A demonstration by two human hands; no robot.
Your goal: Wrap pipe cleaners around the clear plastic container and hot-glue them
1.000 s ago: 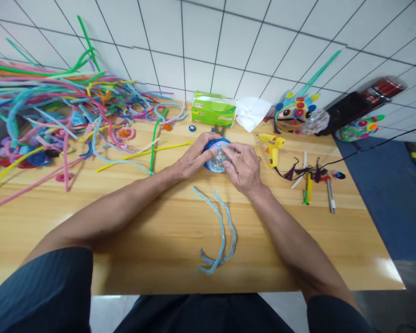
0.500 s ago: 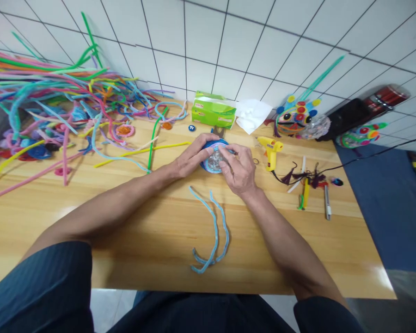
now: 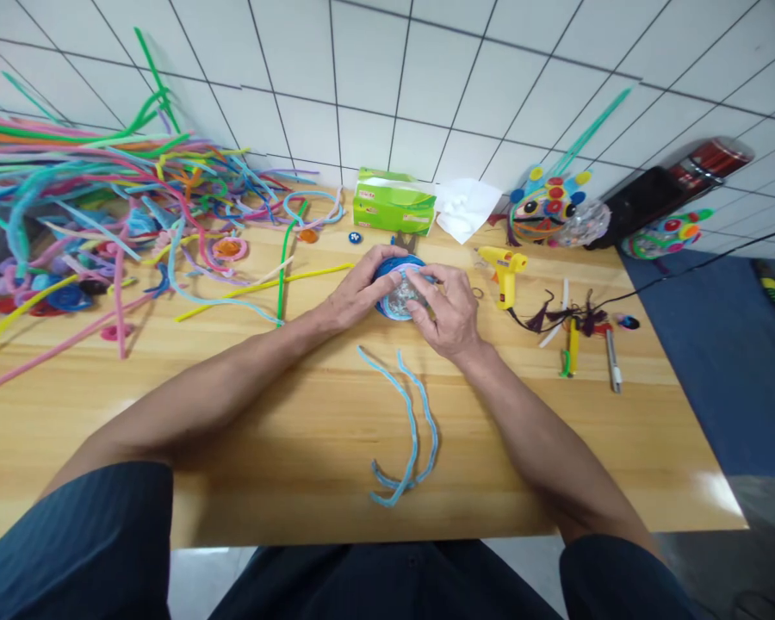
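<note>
A round blue and purple craft piece with a clear, glittery middle (image 3: pixel 400 300) lies between my hands on the wooden table. My left hand (image 3: pixel 368 288) curls around its left side, the thumb resting on the top. From the right, my right hand (image 3: pixel 449 312) holds the other side, its fingertips pressing on the rim and surface. Fingers cover much of the edge. Two light blue pipe cleaners (image 3: pixel 413 422) lie curved on the table nearer to me. Just behind the piece, pliers or scissors (image 3: pixel 404 244) are partly hidden.
Many coloured pipe cleaners (image 3: pixel 122 189) are heaped at the left. A green tissue pack (image 3: pixel 393 202) stands by the wall. To the right are a yellow glue gun (image 3: pixel 505 274) with its cord, a decorated craft figure (image 3: pixel 546 209), a utility knife (image 3: pixel 613 362) and a dark red flask (image 3: pixel 710 168).
The view has shifted slightly. Both hands stay on the round piece in nearly the same pose, with only small finger movement.
</note>
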